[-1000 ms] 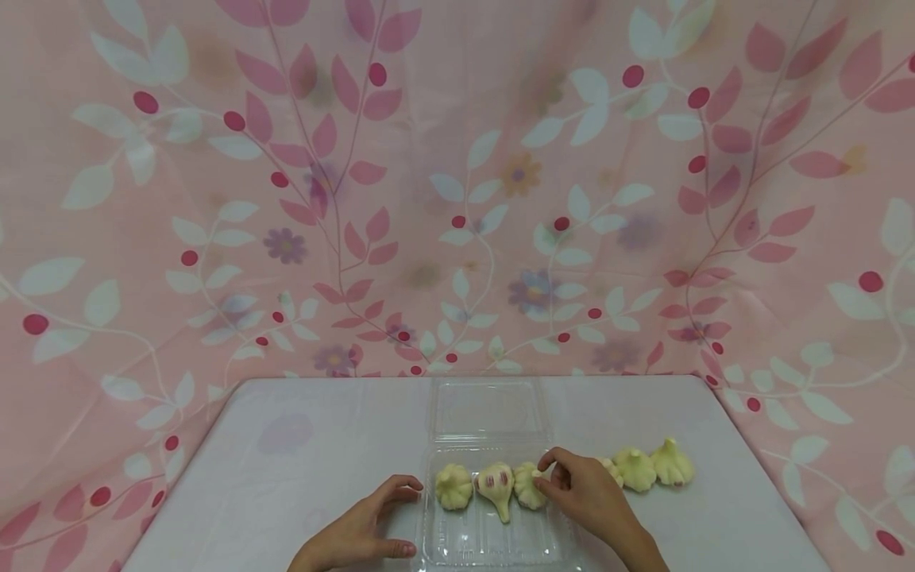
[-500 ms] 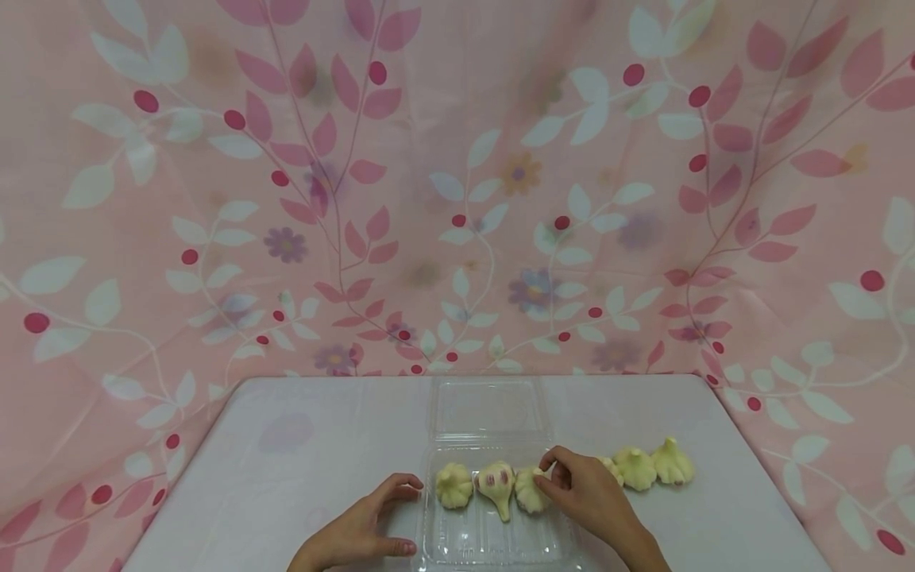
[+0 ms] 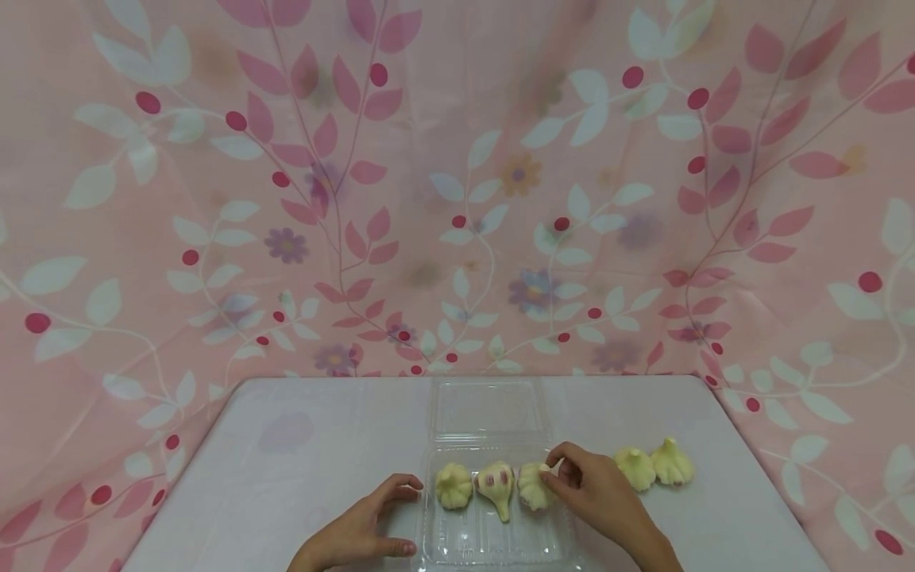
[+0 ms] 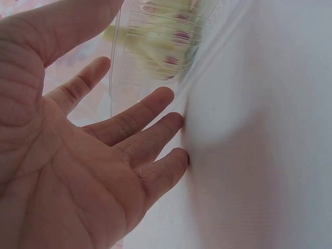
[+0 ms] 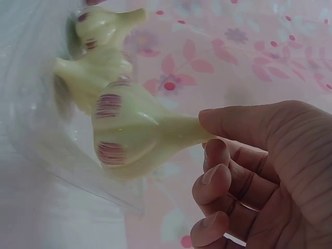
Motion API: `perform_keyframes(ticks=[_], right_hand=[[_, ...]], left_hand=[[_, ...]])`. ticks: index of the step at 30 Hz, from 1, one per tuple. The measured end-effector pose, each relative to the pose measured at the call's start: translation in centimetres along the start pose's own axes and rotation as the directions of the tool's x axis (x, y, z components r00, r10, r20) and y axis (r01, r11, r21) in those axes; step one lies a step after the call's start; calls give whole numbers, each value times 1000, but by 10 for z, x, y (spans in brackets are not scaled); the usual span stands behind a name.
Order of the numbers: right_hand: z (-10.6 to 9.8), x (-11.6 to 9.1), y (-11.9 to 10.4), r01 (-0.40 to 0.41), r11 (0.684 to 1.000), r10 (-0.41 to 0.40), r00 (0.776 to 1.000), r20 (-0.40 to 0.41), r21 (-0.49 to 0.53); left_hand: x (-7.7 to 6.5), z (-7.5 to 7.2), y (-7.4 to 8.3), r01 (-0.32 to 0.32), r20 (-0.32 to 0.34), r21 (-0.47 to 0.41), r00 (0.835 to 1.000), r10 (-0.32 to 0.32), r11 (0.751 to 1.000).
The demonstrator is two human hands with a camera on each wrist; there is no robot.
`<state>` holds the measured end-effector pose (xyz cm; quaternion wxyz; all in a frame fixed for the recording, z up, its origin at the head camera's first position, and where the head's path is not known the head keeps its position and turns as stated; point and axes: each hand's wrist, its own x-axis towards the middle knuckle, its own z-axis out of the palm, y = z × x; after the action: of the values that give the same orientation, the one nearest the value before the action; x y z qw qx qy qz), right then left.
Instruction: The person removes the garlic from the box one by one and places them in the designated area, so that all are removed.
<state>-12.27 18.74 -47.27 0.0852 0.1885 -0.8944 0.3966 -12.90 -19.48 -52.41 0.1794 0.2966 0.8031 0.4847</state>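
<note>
My right hand (image 3: 596, 488) pinches the stem of a garlic bulb (image 5: 135, 129) between thumb and forefinger, at the right side of a clear plastic clamshell box (image 3: 493, 556). Purple streaks mark that bulb in the right wrist view. Two more garlic bulbs are in the box: one stem-up at the left (image 3: 453, 486), and a purple-marked bulb (image 3: 496, 483) lying in the middle with its stem toward me. My left hand (image 3: 364, 524) is beside the box's left wall, fingers spread and holding nothing. In the left wrist view, its palm (image 4: 67, 181) faces the camera.
The box's lid (image 3: 489, 409) lies folded back toward the far edge of the white table (image 3: 322, 445). Right of my right hand lie two garlic bulbs, one nearer (image 3: 635, 469) and one farther right (image 3: 672, 462). Pink floral cloth (image 3: 457, 199) hangs behind.
My right hand has shifted slightly right with the pinched garlic bulb, widening its gap from the middle one. It now covers another bulb that partly showed behind it. My left hand has stayed still.
</note>
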Motion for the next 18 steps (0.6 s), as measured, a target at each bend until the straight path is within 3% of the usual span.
perform_keyframes(ticks=[11, 18], right_hand=[[-20, -3, -8, 85, 996, -82, 993, -85, 25], [-33, -6, -8, 166, 986, -162, 976, -145, 18]], left_hand=[[0, 1, 0, 26, -5, -3, 1000, -26, 1000], [0, 1, -1, 35, -1, -24, 999, -35, 999]])
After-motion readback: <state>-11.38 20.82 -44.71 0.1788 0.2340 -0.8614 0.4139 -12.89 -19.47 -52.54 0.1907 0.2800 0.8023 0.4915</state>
